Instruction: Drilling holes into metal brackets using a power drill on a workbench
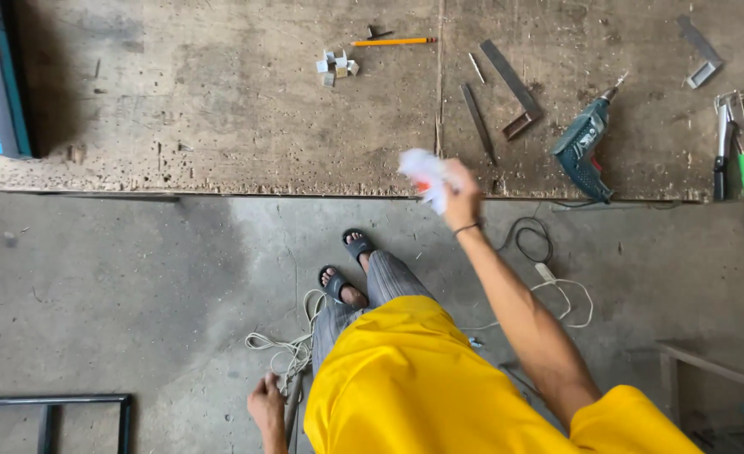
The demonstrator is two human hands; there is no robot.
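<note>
A white rag (426,178) is gripped in the right hand (460,197) near the drill (582,147); the left hand (267,408) hangs loosely curled, apparently empty (tools lie untouched).

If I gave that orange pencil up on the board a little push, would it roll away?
Maybe a bit. The orange pencil is long, thin and lies flat on the worn board, so a sideways push could probably roll it. It looks light and stiff. The board's rough, gritty surface would likely stop it soon.
</note>
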